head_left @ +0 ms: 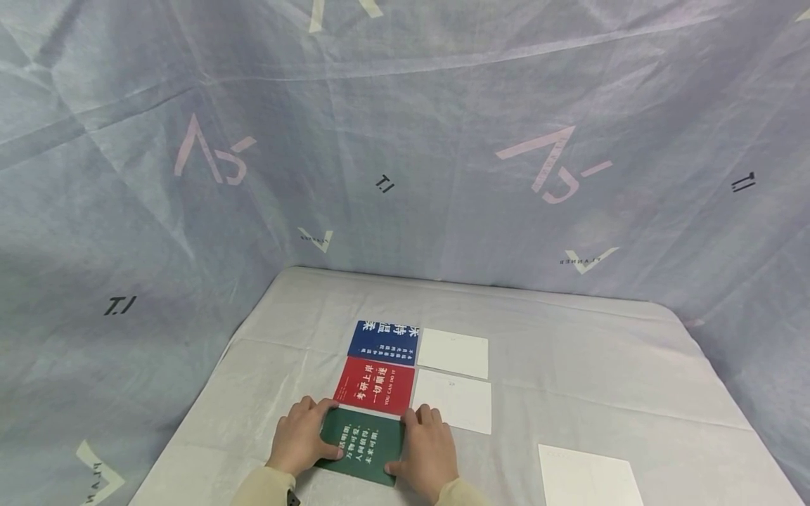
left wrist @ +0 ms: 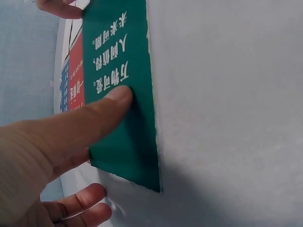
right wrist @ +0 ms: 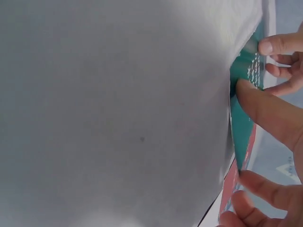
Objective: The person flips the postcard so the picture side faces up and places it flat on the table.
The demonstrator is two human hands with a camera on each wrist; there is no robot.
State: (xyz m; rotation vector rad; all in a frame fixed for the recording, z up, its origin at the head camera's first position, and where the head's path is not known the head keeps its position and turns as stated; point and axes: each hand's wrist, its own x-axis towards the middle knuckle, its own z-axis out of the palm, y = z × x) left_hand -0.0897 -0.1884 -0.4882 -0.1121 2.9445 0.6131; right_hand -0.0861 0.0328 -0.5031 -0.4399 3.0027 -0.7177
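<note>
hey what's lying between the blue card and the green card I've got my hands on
The red card lies between the blue card and the green card; the head view shows it.

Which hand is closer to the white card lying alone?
Right: the right hand is left of the white card, apart; the left hand is farther left, at the left edge of the green card.

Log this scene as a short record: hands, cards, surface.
Left hand: holds the green card by its left side, thumb on top
Right hand: holds its right side
Beyond it: red card, then blue card
Right of blue card: far white card
Right of red card: near white card
Head view, lower right: lone white card
Surface: pale cloth
</note>
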